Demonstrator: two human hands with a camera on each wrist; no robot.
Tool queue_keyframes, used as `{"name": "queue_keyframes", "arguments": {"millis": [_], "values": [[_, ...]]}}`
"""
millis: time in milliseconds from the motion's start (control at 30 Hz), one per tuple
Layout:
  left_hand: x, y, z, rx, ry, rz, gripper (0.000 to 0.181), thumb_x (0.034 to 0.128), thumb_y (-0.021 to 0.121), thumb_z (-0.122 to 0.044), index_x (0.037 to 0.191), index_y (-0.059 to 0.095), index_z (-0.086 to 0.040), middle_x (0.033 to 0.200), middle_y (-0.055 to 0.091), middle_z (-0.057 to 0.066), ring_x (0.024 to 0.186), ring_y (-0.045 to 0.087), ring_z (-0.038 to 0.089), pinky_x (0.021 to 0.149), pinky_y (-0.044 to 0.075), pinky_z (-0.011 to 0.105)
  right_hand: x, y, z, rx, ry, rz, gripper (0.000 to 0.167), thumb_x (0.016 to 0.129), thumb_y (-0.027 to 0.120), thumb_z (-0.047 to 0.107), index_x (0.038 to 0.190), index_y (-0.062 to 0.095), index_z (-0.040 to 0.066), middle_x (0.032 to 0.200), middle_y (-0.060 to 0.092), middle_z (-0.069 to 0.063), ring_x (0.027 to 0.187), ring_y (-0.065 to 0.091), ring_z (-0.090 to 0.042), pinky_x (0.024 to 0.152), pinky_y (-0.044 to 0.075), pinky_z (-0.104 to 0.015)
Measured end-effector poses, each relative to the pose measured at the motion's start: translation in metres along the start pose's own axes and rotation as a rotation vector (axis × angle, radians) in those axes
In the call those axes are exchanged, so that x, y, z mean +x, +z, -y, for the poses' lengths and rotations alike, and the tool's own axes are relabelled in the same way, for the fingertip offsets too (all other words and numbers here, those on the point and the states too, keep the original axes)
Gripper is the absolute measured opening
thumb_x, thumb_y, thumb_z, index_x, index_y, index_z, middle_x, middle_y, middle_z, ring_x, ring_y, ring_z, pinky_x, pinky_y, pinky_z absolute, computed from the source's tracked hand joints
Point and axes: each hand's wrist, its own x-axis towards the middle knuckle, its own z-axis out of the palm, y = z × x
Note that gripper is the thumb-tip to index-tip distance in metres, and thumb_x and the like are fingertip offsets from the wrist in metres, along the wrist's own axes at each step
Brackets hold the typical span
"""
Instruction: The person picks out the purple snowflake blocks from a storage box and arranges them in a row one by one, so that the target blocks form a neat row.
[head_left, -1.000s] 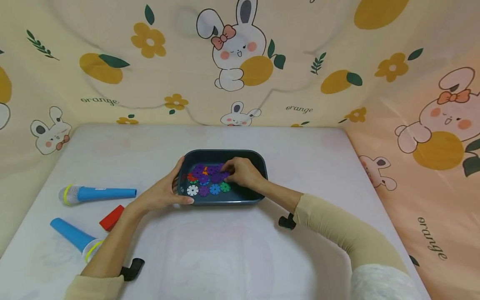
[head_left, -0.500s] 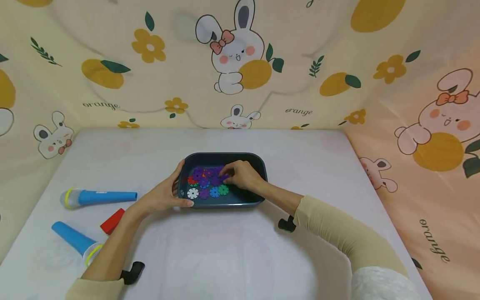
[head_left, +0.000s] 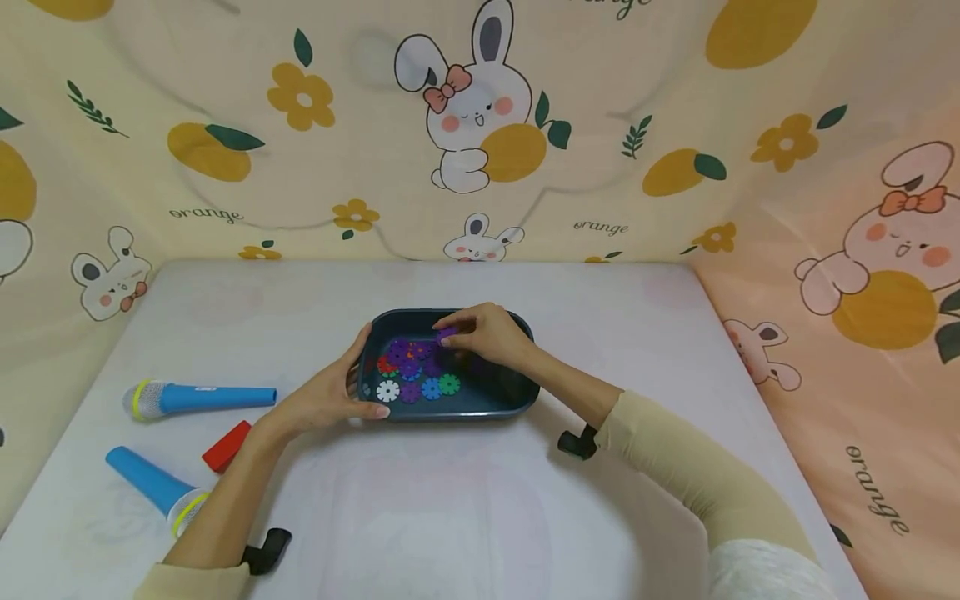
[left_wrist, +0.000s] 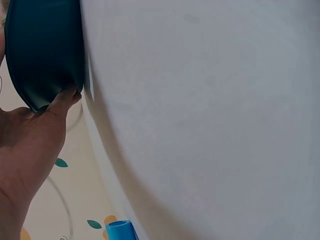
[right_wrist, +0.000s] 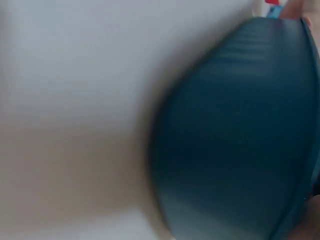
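A dark blue-green plastic tray (head_left: 450, 415) stands on the table with several notched snowflake discs inside, among them a white disc (head_left: 387, 391), a blue disc (head_left: 431, 388) and a green disc (head_left: 448, 384). Purple and red discs overlap toward its left part. My left hand (head_left: 330, 393) grips the tray's left end, thumb along the front and fingers around the side; the left wrist view shows this too. Above the pile, my right hand (head_left: 495, 337) pinches a purple snowflake disc (head_left: 447, 335) between thumb and fingers. In the right wrist view the tray's wall hides most of that hand.
Left of the tray lie a blue toy microphone (head_left: 217, 397), a second blue microphone (head_left: 146, 477) partly behind my left forearm, and a red block (head_left: 226, 447). A patterned cloth (head_left: 360, 150) hangs behind the white table (head_left: 420, 508).
My right hand has risen from the pile with a purple disc in its fingers. The left hand keeps its grip on the tray. The head view has shifted slightly.
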Motion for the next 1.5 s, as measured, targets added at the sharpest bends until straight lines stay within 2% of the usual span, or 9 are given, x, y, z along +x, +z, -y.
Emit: {"name": "queue_keyframes", "arguments": {"millis": [133,267,500,700,900,1000,1167,1267,1500], "values": [[0.000,0.000,0.000,-0.004,0.004,-0.001,0.123,0.0812,0.084,-0.016,0.159,-0.010,-0.027,0.166,0.004,0.013,0.146,0.024,0.038,0.116,0.022,0.052,0.005,-0.013,0.002,0.074,0.007,0.002,0.031,0.091,0.074,0.021,0.117,0.073,0.005,0.093,0.076,-0.005,0.085,0.073,-0.032,0.074,0.058,-0.034],[0.000,0.000,-0.001,-0.002,-0.007,-0.006,0.124,0.0807,0.084,-0.017,0.159,-0.011,-0.028,0.166,0.005,0.013,0.146,0.024,0.039,0.116,0.023,0.051,0.010,-0.026,0.001,0.108,-0.003,0.024,0.035,0.090,0.075,0.019,0.122,0.071,0.004,0.098,0.076,-0.003,0.091,0.072,-0.035,0.081,0.057,-0.030],[-0.001,-0.001,-0.001,0.005,0.002,0.000,0.123,0.0808,0.084,-0.016,0.159,-0.010,-0.028,0.166,0.002,0.013,0.147,0.022,0.039,0.116,0.022,0.051,0.019,-0.046,-0.003,0.069,-0.040,0.025,0.038,0.092,0.071,0.013,0.129,0.066,0.004,0.108,0.075,-0.006,0.089,0.072,-0.018,0.087,0.055,-0.029],[0.000,-0.001,0.001,0.003,-0.005,-0.007,0.124,0.0799,0.085,-0.015,0.159,-0.010,-0.029,0.166,0.004,0.013,0.146,0.023,0.037,0.116,0.022,0.049,0.033,-0.058,-0.009,0.091,-0.044,-0.007,0.036,0.093,0.070,0.009,0.128,0.066,0.001,0.104,0.074,-0.012,0.088,0.072,-0.026,0.084,0.057,-0.030],[0.000,-0.001,0.001,0.009,-0.009,-0.014,0.124,0.0794,0.085,-0.016,0.159,-0.009,-0.028,0.166,0.003,0.013,0.147,0.022,0.038,0.115,0.023,0.049,0.048,-0.066,-0.019,0.065,-0.060,-0.045,0.038,0.091,0.073,0.010,0.127,0.066,0.000,0.100,0.072,-0.013,0.084,0.072,-0.030,0.082,0.059,-0.037],[-0.001,0.000,0.000,-0.006,-0.008,-0.008,0.125,0.0791,0.085,-0.016,0.159,-0.010,-0.027,0.166,0.004,0.014,0.147,0.022,0.039,0.115,0.024,0.050,0.054,-0.070,-0.026,0.068,-0.050,-0.042,0.038,0.091,0.073,0.011,0.128,0.067,0.002,0.102,0.073,-0.012,0.085,0.072,-0.030,0.083,0.058,-0.042],[-0.001,0.001,0.000,0.007,-0.003,-0.011,0.125,0.0787,0.086,-0.017,0.159,-0.010,-0.026,0.166,0.002,0.012,0.149,0.013,0.038,0.117,0.018,0.053,0.066,-0.078,-0.036,0.048,-0.036,-0.014,0.039,0.092,0.071,0.011,0.129,0.065,0.001,0.103,0.074,-0.014,0.091,0.072,-0.034,0.086,0.055,-0.051],[0.000,0.002,0.001,0.012,0.007,-0.014,0.125,0.0788,0.086,-0.017,0.160,-0.009,-0.026,0.167,0.002,0.011,0.150,0.010,0.037,0.118,0.016,0.052,0.073,-0.082,-0.040,0.044,-0.029,0.007,0.039,0.093,0.070,0.009,0.130,0.064,-0.001,0.104,0.074,-0.015,0.094,0.071,-0.035,0.086,0.055,-0.051],[0.002,-0.001,0.004,0.013,0.009,-0.021,0.125,0.0781,0.086,-0.016,0.160,-0.008,-0.026,0.166,0.002,0.012,0.150,0.012,0.038,0.116,0.021,0.050,0.094,-0.087,-0.053,0.074,-0.042,0.033,0.039,0.095,0.067,0.005,0.133,0.061,-0.002,0.115,0.071,-0.016,0.093,0.072,-0.024,0.088,0.055,-0.044]]}}
